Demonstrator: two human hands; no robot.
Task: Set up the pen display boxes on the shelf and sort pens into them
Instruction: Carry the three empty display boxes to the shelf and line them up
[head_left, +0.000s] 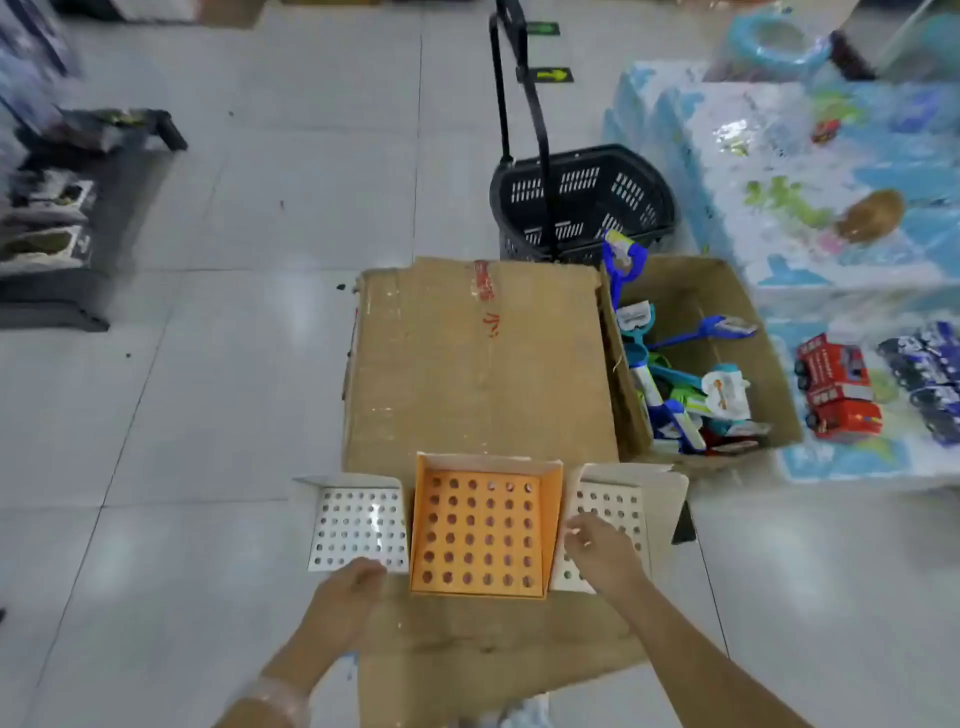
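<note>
Left hand (349, 590) curls on the white box (358, 527) left of the orange box (483, 532); right hand (597, 551) pinches the right-side white box (613, 512). Thin card, likely light and crushable: hold by edges.

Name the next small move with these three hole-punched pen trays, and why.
Probably start filling: the orange tray sits between two white trays, each hand at one: left hand, right hand. All visible holes are empty, and no pens are visible.
</note>
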